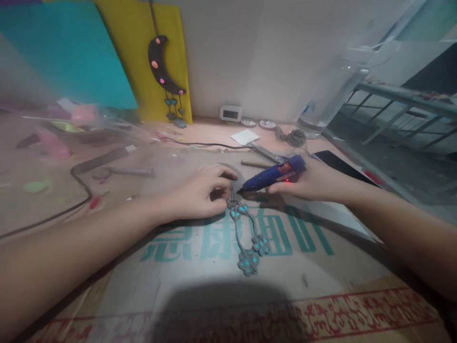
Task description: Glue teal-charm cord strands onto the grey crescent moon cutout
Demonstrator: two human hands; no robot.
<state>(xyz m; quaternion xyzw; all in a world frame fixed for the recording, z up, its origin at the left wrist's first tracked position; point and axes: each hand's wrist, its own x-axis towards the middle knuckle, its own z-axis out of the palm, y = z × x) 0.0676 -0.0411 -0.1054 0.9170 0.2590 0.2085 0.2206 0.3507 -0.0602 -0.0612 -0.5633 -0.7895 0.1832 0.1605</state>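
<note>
A grey crescent piece (235, 177) lies on the printed cardboard (200, 281), partly hidden behind my fingers. From its lower end hang grey cords with small blue hearts (239, 210) and two grey flowers with blue petals (249, 262), lying toward me. My left hand (210, 190) is curled at the crescent's left side, fingertips and thumb at its edge. My right hand (303, 181) is wrapped round a blue glue gun (273, 175) with a small red light. The gun's dark tip points left, close to or touching the crescent's lower part.
Behind stand a small white digital clock (231, 113), a coil of grey cord (293, 137) and a clear bottle (330, 100). A finished-looking crescent hanging (160, 66) is against a yellow board. Pliers (124, 171) and a black cable (46, 219) lie left; a dark flat device (342, 166) lies right.
</note>
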